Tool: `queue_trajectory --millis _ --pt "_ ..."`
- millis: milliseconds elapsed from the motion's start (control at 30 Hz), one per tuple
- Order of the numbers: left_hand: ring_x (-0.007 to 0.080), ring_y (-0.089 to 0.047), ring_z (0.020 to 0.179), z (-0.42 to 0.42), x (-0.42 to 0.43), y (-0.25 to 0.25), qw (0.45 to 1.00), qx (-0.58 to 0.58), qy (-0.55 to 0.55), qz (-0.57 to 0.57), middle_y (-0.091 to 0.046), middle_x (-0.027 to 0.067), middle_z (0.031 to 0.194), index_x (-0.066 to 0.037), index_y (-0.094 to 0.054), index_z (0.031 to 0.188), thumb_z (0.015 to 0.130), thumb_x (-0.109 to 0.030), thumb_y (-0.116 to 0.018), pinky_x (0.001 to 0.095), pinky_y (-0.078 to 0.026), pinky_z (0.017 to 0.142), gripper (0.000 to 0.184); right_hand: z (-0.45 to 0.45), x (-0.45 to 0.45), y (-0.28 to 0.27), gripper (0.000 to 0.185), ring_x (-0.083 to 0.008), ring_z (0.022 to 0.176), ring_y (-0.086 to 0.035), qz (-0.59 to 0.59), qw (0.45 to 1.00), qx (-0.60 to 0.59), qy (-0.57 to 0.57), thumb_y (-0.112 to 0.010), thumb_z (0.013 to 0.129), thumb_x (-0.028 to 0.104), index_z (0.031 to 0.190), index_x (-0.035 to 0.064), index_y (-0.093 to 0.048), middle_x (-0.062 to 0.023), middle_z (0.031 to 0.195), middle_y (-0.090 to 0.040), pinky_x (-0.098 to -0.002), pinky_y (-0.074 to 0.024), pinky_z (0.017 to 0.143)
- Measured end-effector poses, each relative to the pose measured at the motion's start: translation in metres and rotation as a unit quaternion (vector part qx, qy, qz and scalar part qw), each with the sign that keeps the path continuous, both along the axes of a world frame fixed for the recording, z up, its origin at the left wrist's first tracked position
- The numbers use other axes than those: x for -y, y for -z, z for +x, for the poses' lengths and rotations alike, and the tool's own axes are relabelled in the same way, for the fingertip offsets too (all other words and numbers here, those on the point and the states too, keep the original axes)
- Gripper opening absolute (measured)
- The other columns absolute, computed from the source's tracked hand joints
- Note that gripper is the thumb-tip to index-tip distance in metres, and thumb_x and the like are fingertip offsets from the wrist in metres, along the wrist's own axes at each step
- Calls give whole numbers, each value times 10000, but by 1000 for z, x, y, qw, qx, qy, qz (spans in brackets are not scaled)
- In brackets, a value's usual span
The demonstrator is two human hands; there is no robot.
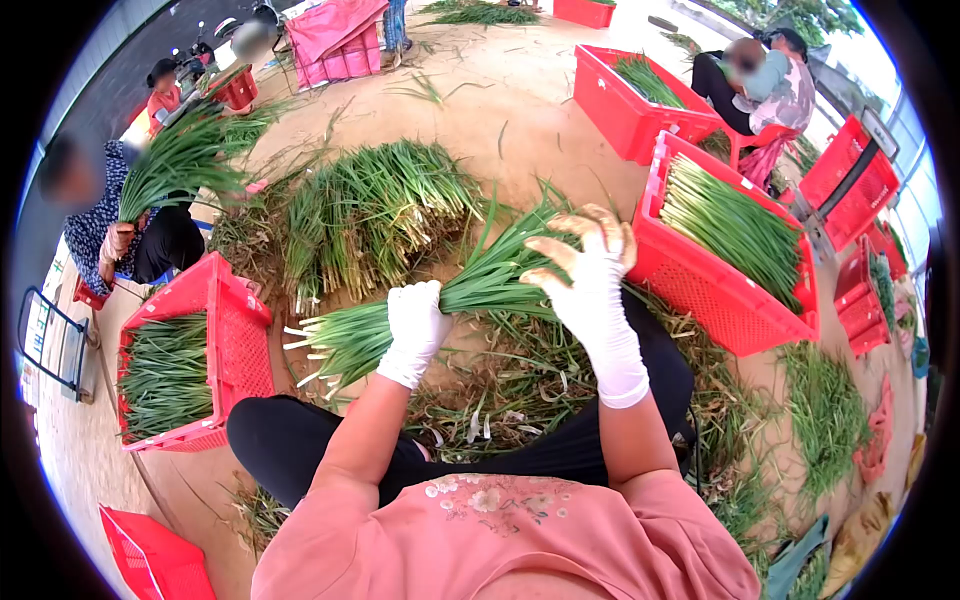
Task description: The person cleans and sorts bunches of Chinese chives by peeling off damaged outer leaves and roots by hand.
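Observation:
My left hand (417, 325), in a white glove, is closed around the middle of a bunch of garlic chives (482, 287). The pale stem ends fan out to the left of the fist, and the green leaves stretch right and away. My right hand (592, 295), gloved with stained yellowish fingertips, is spread beside the leafy end and grips nothing. I cannot tell whether it touches the leaves. Just beyond lies a large heap of chives (385, 210) on the floor. Loose trimmings (510, 385) cover the ground between my legs.
A red crate of neatly laid chives (725, 225) stands at my right, another red crate (240, 340) at my left. Further red crates (640, 95) are behind. A co-worker (120, 215) on the left holds chives; another person (765, 85) sits far right. A cart (60, 340) stands left.

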State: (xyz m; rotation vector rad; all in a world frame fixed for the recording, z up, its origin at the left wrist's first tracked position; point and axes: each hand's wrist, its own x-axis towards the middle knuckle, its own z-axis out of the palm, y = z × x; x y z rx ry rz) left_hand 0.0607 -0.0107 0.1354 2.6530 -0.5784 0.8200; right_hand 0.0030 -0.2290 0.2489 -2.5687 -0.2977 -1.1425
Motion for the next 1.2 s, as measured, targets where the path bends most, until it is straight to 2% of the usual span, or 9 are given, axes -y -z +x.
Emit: queue_trajectory --millis 167,333,367,433,567,933,1033,1133,1200 --pt "245 -552 663 0 1 5 1000 -17 1 9 -562 55 676 -119 -561 785 605 -147 -673 354 -364 663 214 28 -8 39 118 -240 1109 -428 69 997 13 -35 -744 603 204 670 155 -660 19 936 -581 -478 -190 999" --pt "271 -565 643 2 -6 1 999 -26 -5 -19 -569 77 644 -107 -570 742 608 -170 -691 366 -373 621 191 36 23 37 161 -234 973 -496 333 936 111 -19 -746 596 -10 711 53 -653 -67 930 -564 -311 -435 820" --pt "285 -571 637 5 -9 0 998 -43 -7 -41 -572 88 638 -100 -572 728 606 -176 -698 373 -379 606 192 31 22 32 186 -242 1025 -470 380 920 78 -53 -761 598 48 759 78 -671 -43 973 -562 -341 -398 883" --pt "304 -581 623 7 -10 -1 998 -41 -14 -50 -578 107 636 -87 -577 716 601 -179 -709 380 -406 578 197 9 7 8 239 -249 1100 -421 138 990 33 -3 -768 601 136 826 130 -687 -8 1067 -551 -385 -328 953" --pt "296 -588 606 4 -3 -4 997 -41 -9 -62 -579 111 624 -85 -587 727 600 -158 -700 359 -440 568 185 12 -24 11 312 -289 1209 -317 45 998 40 4 -771 564 284 859 209 -699 -8 1242 -467 -475 -217 1000" --pt "299 -596 628 -3 4 -18 995 -67 12 -66 -593 114 643 -89 -608 739 579 -163 -727 362 -448 573 213 33 -34 47 96 -255 1221 -304 169 984 24 54 -734 603 134 644 121 -649 -4 1132 -537 -463 -158 994" --pt "284 -608 639 -3 8 -31 989 -92 25 -110 -607 135 679 -72 -635 806 598 -143 -724 324 -475 590 236 33 -27 41 80 -251 1204 -311 216 972 96 4 -719 638 67 685 85 -657 -20 1102 -535 -379 -274 987" --pt "291 -617 657 3 1 -33 945 -189 35 -266 -632 129 711 -43 -637 827 611 -102 -663 324 -485 609 226 27 3 8 66 -191 1086 -435 478 867 134 -43 -672 723 0 768 39 -643 -35 1042 -535 -307 -377 934" --pt "166 -599 599 18 -18 -24 885 -237 67 -395 -634 68 682 -17 -640 826 595 -38 -665 280 -472 590 233 19 32 -12 63 -150 1020 -486 501 848 168 -45 -646 765 -15 813 22 -630 -48 1033 -536 -282 -406 900"
